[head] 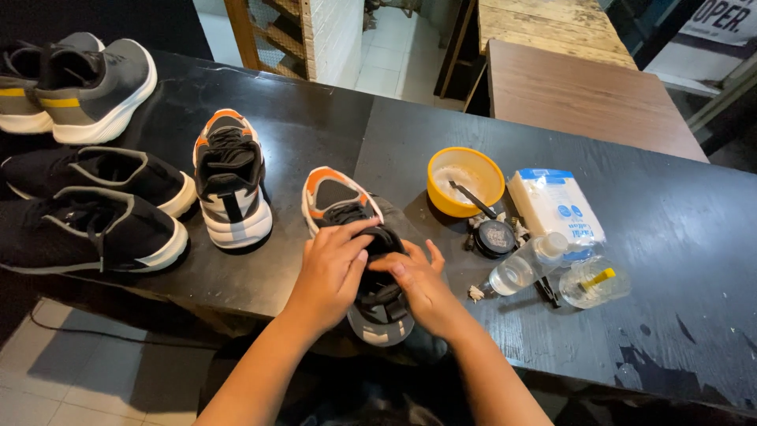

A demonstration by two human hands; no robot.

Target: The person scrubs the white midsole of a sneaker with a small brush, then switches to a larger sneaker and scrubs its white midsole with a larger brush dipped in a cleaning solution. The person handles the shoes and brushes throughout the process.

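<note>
Right now both hands work the tongue of an orange-heeled sneaker (355, 237): left hand (331, 272) curled over the collar, right hand (422, 284) pinching from 3 o'clock, likely steadying it. On the black tabletop (315, 126), its mate (230, 177) sits at 9 o'clock, a yellow bowl (465, 181) at 1 o'clock; tiled floor beyond.

The table (315, 118) is dark painted wood, a little glossy, with scratches and worn paint. The sneaker (355, 237) has matt knit cloth and a smooth rubber sole. The yellow bowl (465, 181) is shiny plastic; the bottle (524, 268) is clear plastic.
</note>
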